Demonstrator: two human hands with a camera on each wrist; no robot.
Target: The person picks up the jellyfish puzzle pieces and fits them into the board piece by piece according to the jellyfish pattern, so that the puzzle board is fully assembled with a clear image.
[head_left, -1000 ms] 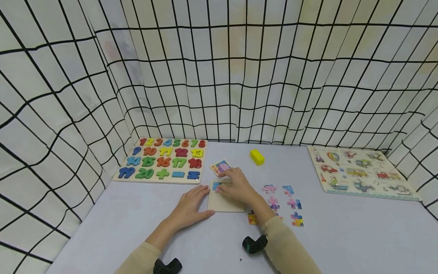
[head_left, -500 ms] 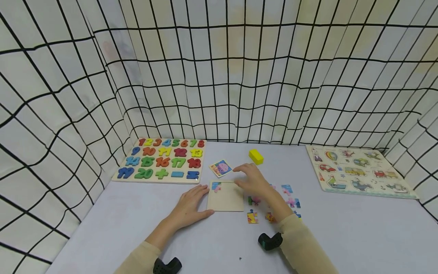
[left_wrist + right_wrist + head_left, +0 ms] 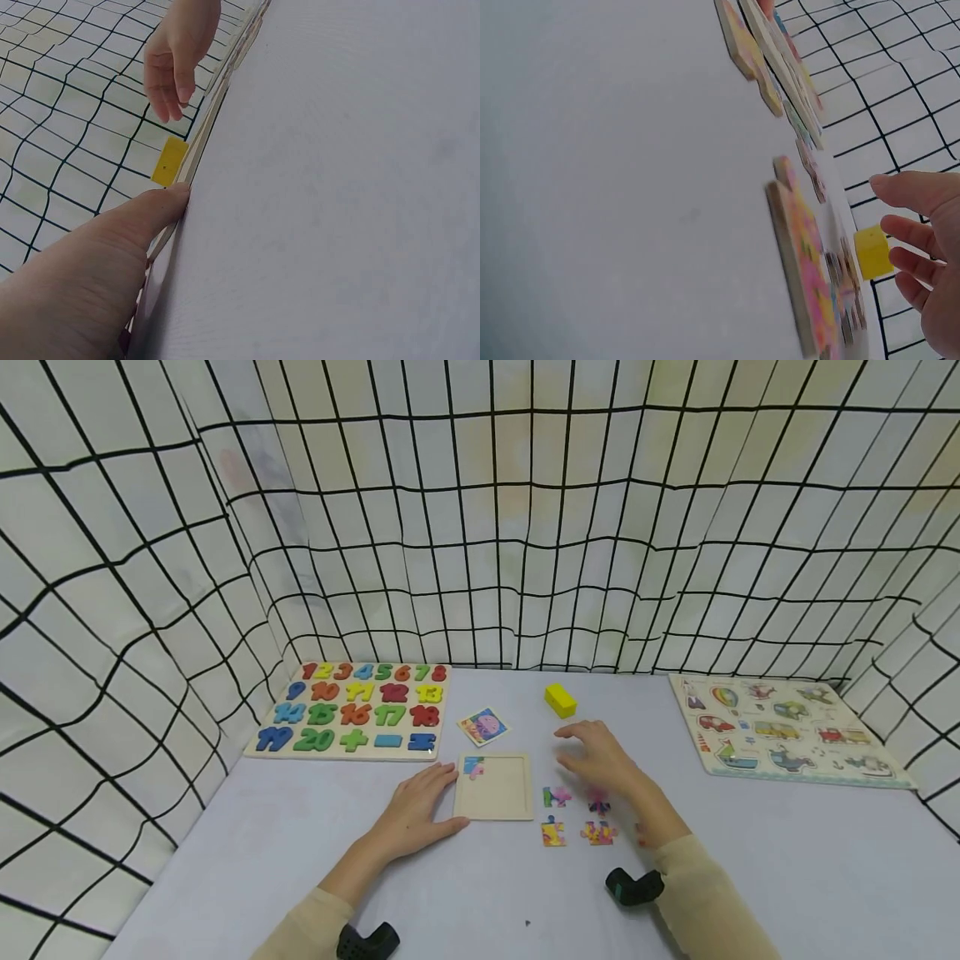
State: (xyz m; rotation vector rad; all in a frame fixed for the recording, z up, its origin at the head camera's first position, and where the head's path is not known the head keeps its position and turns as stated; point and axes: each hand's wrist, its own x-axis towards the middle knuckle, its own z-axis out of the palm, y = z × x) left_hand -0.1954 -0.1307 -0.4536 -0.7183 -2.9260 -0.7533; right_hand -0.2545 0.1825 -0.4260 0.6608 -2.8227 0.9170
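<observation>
In the head view my left hand (image 3: 420,810) lies flat on the table, index finger and thumb touching the left side and lower-left corner of a small wooden puzzle tray (image 3: 495,810). One blue-and-pink jigsaw piece (image 3: 474,767) sits in the tray's upper-left corner. My right hand (image 3: 600,760) hovers right of the tray, fingers loosely bent, holding nothing. Below it lie loose jigsaw pieces (image 3: 599,833), several partly hidden by the hand and forearm. The right wrist view shows a pink-and-yellow jigsaw piece (image 3: 806,262) near that hand.
A small picture card (image 3: 483,727) lies behind the tray, and a yellow block (image 3: 560,700) farther back. A number puzzle board (image 3: 352,717) stands at back left, a vehicle picture board (image 3: 787,735) at right. Black-and-white netting (image 3: 525,527) encloses the table.
My right hand has moved from over the tray to the right, uncovering the tray and the piece in its corner. The left hand has stayed in place.
</observation>
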